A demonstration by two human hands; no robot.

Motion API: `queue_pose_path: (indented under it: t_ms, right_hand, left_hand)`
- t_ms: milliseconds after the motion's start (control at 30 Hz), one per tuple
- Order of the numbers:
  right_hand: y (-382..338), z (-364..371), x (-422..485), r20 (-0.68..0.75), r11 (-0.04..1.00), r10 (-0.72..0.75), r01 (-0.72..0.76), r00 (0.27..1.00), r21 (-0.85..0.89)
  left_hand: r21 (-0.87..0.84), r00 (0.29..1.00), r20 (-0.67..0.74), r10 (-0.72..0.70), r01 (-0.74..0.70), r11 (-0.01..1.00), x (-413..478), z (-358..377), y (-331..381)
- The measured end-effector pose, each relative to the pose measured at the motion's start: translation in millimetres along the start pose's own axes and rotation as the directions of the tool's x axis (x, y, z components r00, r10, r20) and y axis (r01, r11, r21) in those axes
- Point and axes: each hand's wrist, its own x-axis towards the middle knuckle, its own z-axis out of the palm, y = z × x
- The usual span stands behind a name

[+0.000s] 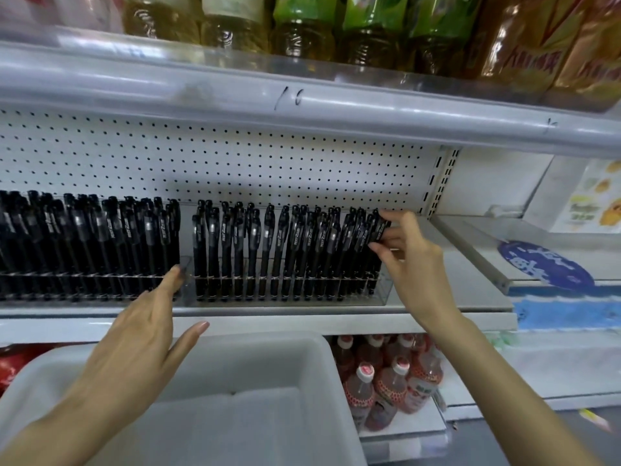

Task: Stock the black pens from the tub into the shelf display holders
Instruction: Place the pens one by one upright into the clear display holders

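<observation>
— What did we see on the left?
— Our left hand (134, 334) was spread flat, grasping nothing, fingertips touching the front of the left holder (87, 284) full of pens (97, 237).
— And further right?
— The tub (215, 408) sat below the shelf (268, 312), showing no pens. Our right hand (408, 260) pinched the endmost pen (378, 237) in the right holder (292, 290).

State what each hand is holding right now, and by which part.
The right hand pinches the rightmost black pen in the clear holder near its capped top. The left hand holds nothing; its fingertips rest on the holders' front edge.
</observation>
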Motion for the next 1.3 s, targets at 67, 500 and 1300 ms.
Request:
queue_pose_path:
  t_ms: [67,500,1300]
  right_hand:
    - [0,2,0,-0.001,0.998,-0.013,0.013,1.0,-0.057]
    - [7,3,1,0.061,0.988,-0.003,0.013,0.998,-0.157]
    - [-100,79,-186,0.993,0.982,0.12,-0.149,0.016,-0.116]
  left_hand:
    - [0.003,1.0,-0.006,0.003,-0.003,1.0,1,1,-1]
    - [0.013,0.998,0.055,-0.022,0.021,1.0,3,6,-6]
    - [0.172,0.949,0.312,-0.043,-0.012,0.985,-181,-68,-15]
